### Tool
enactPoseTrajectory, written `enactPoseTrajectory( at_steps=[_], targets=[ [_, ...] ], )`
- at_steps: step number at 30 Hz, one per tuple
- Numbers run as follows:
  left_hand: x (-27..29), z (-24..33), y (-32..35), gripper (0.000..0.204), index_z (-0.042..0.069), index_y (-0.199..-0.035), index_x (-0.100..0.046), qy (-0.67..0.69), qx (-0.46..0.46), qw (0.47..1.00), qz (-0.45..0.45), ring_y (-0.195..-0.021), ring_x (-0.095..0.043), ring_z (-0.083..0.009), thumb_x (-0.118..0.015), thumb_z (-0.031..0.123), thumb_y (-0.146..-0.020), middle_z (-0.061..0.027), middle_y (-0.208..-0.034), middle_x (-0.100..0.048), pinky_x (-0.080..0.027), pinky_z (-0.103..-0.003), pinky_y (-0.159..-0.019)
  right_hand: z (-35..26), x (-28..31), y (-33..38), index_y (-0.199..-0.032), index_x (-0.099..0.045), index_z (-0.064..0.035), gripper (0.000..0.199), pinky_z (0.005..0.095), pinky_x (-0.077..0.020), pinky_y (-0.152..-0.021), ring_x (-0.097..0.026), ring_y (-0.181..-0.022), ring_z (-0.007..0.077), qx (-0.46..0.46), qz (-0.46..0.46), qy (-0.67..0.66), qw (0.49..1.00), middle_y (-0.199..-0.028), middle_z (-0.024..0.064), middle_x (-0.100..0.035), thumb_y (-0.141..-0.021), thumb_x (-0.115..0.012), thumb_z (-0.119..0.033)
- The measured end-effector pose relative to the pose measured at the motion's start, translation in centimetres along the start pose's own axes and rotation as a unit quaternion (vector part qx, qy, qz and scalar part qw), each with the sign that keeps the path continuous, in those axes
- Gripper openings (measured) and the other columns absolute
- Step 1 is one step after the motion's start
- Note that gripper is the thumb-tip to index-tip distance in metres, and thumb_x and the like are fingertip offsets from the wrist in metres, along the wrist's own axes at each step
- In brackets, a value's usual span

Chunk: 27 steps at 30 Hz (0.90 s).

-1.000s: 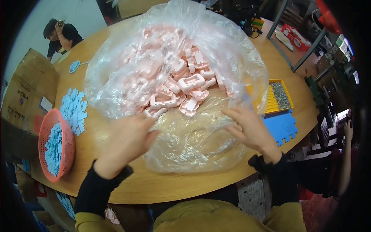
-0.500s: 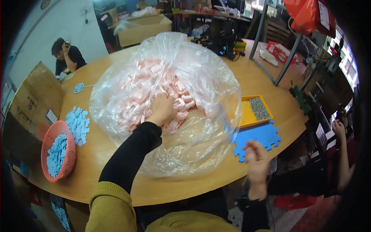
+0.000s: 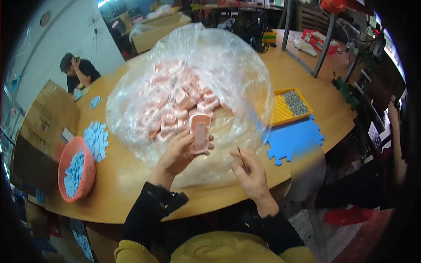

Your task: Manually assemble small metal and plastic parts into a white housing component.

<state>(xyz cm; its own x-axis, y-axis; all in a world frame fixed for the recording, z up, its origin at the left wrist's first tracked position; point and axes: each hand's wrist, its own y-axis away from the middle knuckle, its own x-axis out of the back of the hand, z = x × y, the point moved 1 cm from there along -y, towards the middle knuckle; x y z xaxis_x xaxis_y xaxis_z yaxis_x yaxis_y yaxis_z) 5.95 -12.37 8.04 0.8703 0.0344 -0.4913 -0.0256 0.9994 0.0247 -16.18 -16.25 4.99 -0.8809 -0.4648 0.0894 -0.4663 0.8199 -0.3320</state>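
My left hand is closed around a pale pink moulded plastic part, holding it upright over the near side of the bag. My right hand, to the right and apart from the part, pinches a thin dark stick-like thing whose kind I cannot make out. Beyond both hands, a large clear plastic bag lies spread on the table with a heap of similar pink parts in its opening.
A yellow tray of small metal pieces stands by a blue foam mat at right. At left are a pink basket, pale blue pieces and a cardboard box. One person sits far left; another is at right.
My left hand has come out of the heap toward me with a pink part in it. My right hand has moved left, closer to the left hand. The view has shifted slightly.
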Motion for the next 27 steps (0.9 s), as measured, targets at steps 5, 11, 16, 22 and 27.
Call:
enactPoseTrajectory(
  at_steps=[5,11,16,22,27],
  targets=[
    [-2.5,-2.9,7.1,0.048,0.002,-0.133,-0.041,0.137,0.01,0.991,0.007,-0.098,-0.062,-0.0247,-0.044,0.032,-0.097,-0.0135,-0.113,-0.059,-0.051,-0.037,-0.082,-2.6,-3.9,-2.6,-0.123,-0.052,0.0027,0.04,0.0218,-0.0448,-0.061,-0.051,-0.071,0.0084,0.023,-0.081,-0.08,0.993,-0.111,0.0089,-0.054,-0.086,-0.062,-0.005],
    [-3.5,-4.1,10.7,0.05,0.004,-0.141,-0.03,0.138,-0.084,0.979,0.125,-0.112,-0.056,-0.0261,-0.041,0.025,-0.097,-0.0132,-0.13,-0.049,-0.049,-0.042,-0.093,-1.4,-6.6,-1.6,-0.125,-0.052,0.0024,0.043,0.0206,-0.0446,-0.057,-0.05,-0.066,0.0059,-0.069,-0.192,-0.136,0.969,-0.109,0.0084,-0.057,-0.085,-0.064,-0.005],
    [-2.7,-5.2,13.0,0.045,0.004,-0.139,-0.032,0.171,-0.115,0.97,0.128,-0.117,-0.052,-0.0245,-0.039,0.018,-0.097,-0.0122,-0.131,-0.048,-0.045,-0.042,-0.097,-1.8,-6.9,0.3,-0.124,-0.053,0.0015,0.044,0.0195,-0.0432,-0.058,-0.047,-0.066,0.0053,-0.027,-0.199,-0.086,0.976,-0.103,0.0054,-0.058,-0.083,-0.066,-0.006],
    [-3.5,-7.1,14.0,0.047,0.007,-0.141,-0.029,0.136,-0.186,0.948,0.218,-0.119,-0.049,-0.0262,-0.038,0.021,-0.097,-0.0135,-0.133,-0.046,-0.039,-0.041,-0.1,-1.0,-8.7,5.0,-0.12,-0.055,0.0016,0.035,0.0205,-0.0427,-0.06,-0.047,-0.068,0.005,-0.103,-0.212,-0.127,0.964,-0.098,0.0017,-0.058,-0.088,-0.064,-0.01],
    [-3.5,-5.4,15.9,0.049,0.007,-0.141,-0.029,0.082,-0.223,0.943,0.233,-0.123,-0.046,-0.0249,-0.04,0.026,-0.098,-0.013,-0.136,-0.044,-0.037,-0.039,-0.103,-1.0,-8.6,5.0,-0.121,-0.055,0.0015,0.032,0.0171,-0.0395,-0.065,-0.048,-0.076,0.0014,-0.21,-0.249,-0.286,0.901,-0.094,-0.0034,-0.059,-0.092,-0.06,-0.01]
  ],
)
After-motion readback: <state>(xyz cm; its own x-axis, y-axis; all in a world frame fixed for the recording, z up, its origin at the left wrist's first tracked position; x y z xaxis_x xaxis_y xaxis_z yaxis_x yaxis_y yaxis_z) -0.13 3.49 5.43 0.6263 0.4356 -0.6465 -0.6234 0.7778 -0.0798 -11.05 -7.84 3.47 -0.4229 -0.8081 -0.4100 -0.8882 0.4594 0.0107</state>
